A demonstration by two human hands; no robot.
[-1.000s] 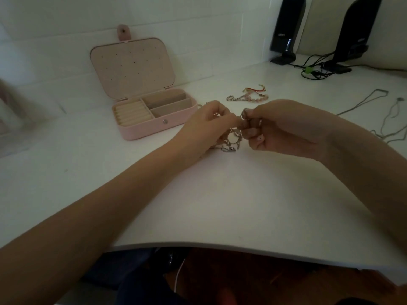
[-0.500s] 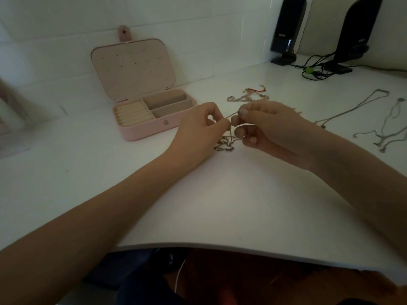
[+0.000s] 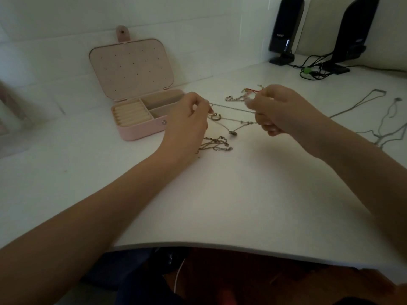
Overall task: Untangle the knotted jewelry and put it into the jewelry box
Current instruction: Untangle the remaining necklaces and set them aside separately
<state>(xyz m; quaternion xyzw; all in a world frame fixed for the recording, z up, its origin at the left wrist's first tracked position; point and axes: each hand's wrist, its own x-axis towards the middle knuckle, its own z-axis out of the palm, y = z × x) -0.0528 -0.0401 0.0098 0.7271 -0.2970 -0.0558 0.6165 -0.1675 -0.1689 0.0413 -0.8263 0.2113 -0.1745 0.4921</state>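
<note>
Left grip: my left hand (image 3: 187, 122) pinches one end of a thin chain (image 3: 231, 107) between thumb and fingertips, the other fingers curled in.
Right grip: my right hand (image 3: 279, 111) is curled and clamped on the other end of that chain, fingertips turned toward the left hand.
Chain: it stretches between my two hands above the bench (image 3: 220, 205), with a second strand sagging lower to a small pendant (image 3: 232, 133).
Ring: a small ring (image 3: 215, 117) hangs on the strands just beside my left fingertips.
Loose tangle: a knotted heap of chain (image 3: 217, 145) lies on the bench below the stretched strands, near my left wrist.
Jewelry box: the pink box (image 3: 141, 128) sits open on the bench to the left of my left hand, lid (image 3: 131, 68) upright, ring rolls (image 3: 131, 113) at the left and two compartments at the right; no jewelry shows in it.
Other jewelry: a bracelet with a red cord (image 3: 242, 95) lies beyond my hands, partly hidden by the right one; thin necklaces (image 3: 374, 119) trail over the bench at the far right.
Back of bench: two dark speakers (image 3: 285, 29) stand by the wall with cables (image 3: 312, 69) between them.
</note>
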